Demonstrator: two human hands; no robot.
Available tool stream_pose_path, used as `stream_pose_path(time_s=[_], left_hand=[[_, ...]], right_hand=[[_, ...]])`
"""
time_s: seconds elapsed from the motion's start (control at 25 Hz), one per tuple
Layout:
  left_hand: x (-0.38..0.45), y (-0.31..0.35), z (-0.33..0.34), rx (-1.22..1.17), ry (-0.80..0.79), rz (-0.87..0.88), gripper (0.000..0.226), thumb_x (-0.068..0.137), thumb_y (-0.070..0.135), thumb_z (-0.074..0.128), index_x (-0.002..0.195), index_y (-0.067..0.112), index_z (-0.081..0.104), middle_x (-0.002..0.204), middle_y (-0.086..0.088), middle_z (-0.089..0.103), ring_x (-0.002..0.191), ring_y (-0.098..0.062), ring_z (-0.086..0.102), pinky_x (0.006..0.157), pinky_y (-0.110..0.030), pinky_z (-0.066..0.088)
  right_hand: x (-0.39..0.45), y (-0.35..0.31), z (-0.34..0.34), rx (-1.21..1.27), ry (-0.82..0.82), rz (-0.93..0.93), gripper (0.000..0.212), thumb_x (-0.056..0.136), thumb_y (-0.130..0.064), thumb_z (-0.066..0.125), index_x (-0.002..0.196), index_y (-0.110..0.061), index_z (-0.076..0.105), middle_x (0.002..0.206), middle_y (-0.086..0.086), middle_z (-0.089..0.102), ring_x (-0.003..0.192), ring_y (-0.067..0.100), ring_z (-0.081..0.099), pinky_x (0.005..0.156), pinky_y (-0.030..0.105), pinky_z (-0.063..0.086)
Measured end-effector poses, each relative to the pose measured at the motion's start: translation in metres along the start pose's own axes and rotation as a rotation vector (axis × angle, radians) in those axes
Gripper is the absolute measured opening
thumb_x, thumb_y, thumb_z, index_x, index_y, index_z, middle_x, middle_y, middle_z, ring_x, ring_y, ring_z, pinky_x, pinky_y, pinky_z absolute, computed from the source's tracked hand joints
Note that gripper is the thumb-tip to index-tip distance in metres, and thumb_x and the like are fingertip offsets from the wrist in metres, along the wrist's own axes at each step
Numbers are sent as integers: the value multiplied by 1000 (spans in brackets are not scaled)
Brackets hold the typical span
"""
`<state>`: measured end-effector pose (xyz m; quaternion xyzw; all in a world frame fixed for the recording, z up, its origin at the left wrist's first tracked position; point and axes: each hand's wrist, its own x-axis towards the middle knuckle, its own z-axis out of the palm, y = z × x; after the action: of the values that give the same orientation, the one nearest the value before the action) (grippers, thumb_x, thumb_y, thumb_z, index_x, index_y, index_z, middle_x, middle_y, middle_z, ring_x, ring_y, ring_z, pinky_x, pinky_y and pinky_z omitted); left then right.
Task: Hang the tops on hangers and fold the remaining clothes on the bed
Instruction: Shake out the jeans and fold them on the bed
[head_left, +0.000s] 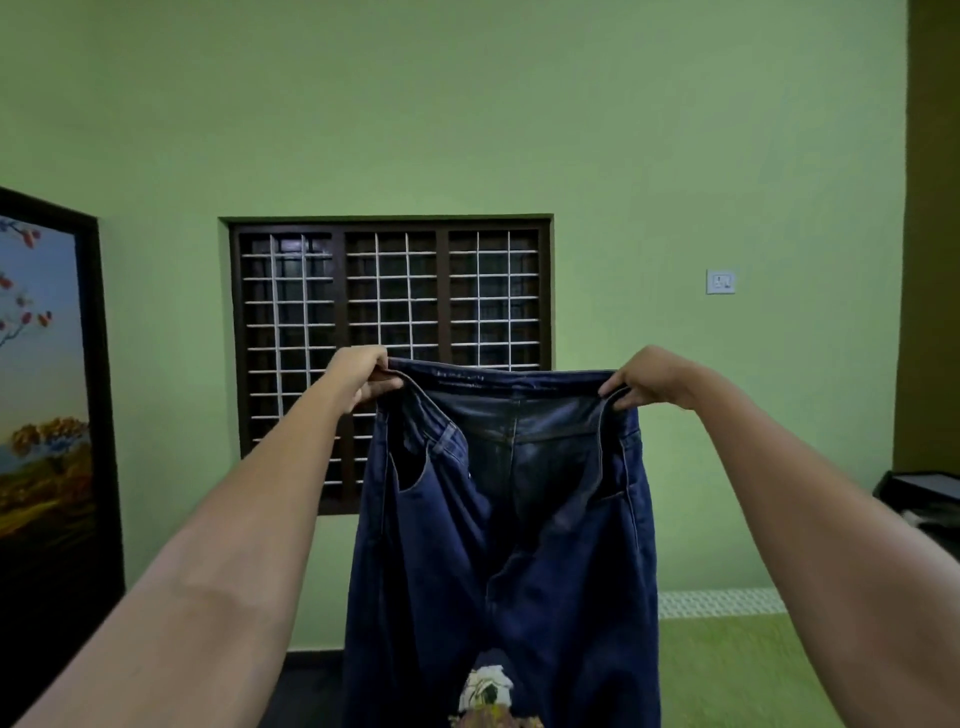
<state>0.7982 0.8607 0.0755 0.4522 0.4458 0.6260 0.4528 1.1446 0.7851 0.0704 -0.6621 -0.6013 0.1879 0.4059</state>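
A pair of dark blue jeans (498, 519) hangs upright in mid-air in front of me, waistband stretched wide and legs dropping out of view at the bottom. My left hand (361, 376) grips the waistband's left corner, and my right hand (652, 379) grips its right corner. Both arms reach forward at about chest height. A bed with a green sheet (727, 670) shows at the lower right, behind the jeans. A piece of flowered cloth (488, 691) peeks between the legs at the bottom.
Straight ahead is a green wall with a barred, dark-framed window (389, 291) and a white switch plate (720, 281). A large framed painting (47, 395) stands at the left. A dark shelf or tray (919, 493) sits at the right edge.
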Motion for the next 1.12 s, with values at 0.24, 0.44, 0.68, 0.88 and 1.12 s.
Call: stream_pose_path(time_s=[0.24,0.44,0.68,0.88,1.12], left_hand=[[23,-38,-18,703,-328,175,35,68,6,83,99,-2,69,108,-11,70,99,-17,65,88,-29,53],[16,-75,-7,1092,-14,481,26,68,35,84,86,20,74,90,-1,65,102,-22,57,89,-33,41],[8,-111,-6,349,-271,67,20,86,3,66,103,8,57,109,-21,66,91,-28,65,81,-43,54],[-17,-55,-32,-305,-542,277,31,92,7,45,81,17,73,80,-1,73,72,-14,70,65,-25,58],[-50,-61,71,-97,-962,159,24,57,17,84,79,16,75,78,-2,72,68,-13,68,63,-26,56]], right_hand=[[-1,49,2,-358,-76,-191,24,70,-1,81,87,-18,75,92,4,72,89,17,65,86,29,50],[11,71,29,-397,201,-257,37,70,-33,83,94,-32,55,91,-5,63,93,18,54,90,38,38],[3,92,58,501,190,-137,41,71,-7,82,105,-5,57,94,19,67,72,22,67,68,33,58],[-25,61,3,1001,-253,-545,37,58,-30,88,86,-15,70,82,2,72,70,12,70,63,24,57],[-15,-6,73,864,-453,-532,35,58,-23,88,88,-15,70,83,0,69,69,9,65,64,21,55]])
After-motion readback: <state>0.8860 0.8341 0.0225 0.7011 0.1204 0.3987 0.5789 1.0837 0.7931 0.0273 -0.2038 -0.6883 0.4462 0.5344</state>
